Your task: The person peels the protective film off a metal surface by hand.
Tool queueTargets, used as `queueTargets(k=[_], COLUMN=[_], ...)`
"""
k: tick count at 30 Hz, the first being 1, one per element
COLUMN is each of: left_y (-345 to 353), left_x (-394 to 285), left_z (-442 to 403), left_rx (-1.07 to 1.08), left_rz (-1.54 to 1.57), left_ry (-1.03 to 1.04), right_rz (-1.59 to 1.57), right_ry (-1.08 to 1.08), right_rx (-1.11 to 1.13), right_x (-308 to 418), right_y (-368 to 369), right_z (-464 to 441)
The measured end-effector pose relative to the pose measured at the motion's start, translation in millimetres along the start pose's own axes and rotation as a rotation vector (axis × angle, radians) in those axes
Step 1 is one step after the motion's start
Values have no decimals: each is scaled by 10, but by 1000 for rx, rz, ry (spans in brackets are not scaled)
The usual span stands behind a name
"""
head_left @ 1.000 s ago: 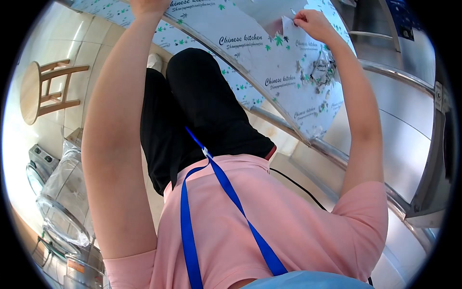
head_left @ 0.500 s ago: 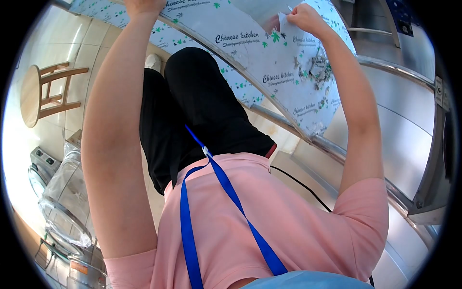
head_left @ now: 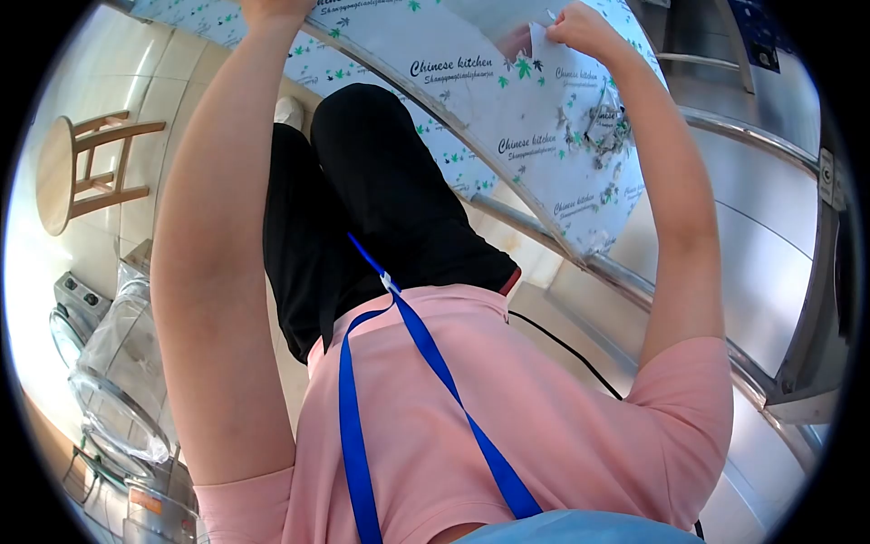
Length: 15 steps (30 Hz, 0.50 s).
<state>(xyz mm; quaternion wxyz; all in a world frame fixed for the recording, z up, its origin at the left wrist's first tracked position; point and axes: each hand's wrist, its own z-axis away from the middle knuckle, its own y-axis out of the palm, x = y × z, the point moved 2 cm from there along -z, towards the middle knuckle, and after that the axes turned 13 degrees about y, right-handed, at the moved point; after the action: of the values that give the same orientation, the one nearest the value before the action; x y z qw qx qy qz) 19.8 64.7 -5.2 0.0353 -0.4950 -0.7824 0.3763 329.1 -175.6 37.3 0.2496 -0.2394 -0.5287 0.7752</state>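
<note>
A metal panel (head_left: 462, 118) covered with printed white film, with green leaves and "Chinese kitchen" lettering, lies across the top of the view. My right hand (head_left: 583, 32) is closed in a pinch on a torn flap of the film (head_left: 541, 43). Beside the flap, a stretch of bare shiny metal shows. Crumpled film bits (head_left: 605, 127) lie on the panel below this hand. My left hand (head_left: 276, 7) is at the panel's left edge, cut off by the top of the frame, its fingers out of sight.
A round wooden stool (head_left: 59, 177) stands on the tiled floor at left. Below it are plastic-wrapped metal items (head_left: 122, 363). Metal tubes (head_left: 743, 136) run along the right. A black cable (head_left: 566, 349) hangs beside my waist.
My right hand has shifted slightly up with the film flap still in its pinch. The left hand has moved up a little, further out of the frame.
</note>
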Motion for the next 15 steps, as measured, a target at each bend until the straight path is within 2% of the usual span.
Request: queueTargets(k=[1, 4, 7, 10, 15], left_y=[-2, 11, 1, 3, -9], left_x=[-8, -13, 14, -42, -2], left_z=[-5, -8, 6, 4, -13], left_rx=[0, -5, -13, -17, -8], left_rz=[0, 5, 6, 14, -3], left_ry=[-3, -4, 0, -5, -5], right_rz=[43, -4, -229, -291, -111], right_ry=[-57, 41, 89, 182, 94], right_rx=[-28, -84, 91, 60, 26], right_x=[-54, 142, 102, -76, 66], right_y=[62, -66, -123, -187, -190], right_z=[-65, 94, 125, 79, 173])
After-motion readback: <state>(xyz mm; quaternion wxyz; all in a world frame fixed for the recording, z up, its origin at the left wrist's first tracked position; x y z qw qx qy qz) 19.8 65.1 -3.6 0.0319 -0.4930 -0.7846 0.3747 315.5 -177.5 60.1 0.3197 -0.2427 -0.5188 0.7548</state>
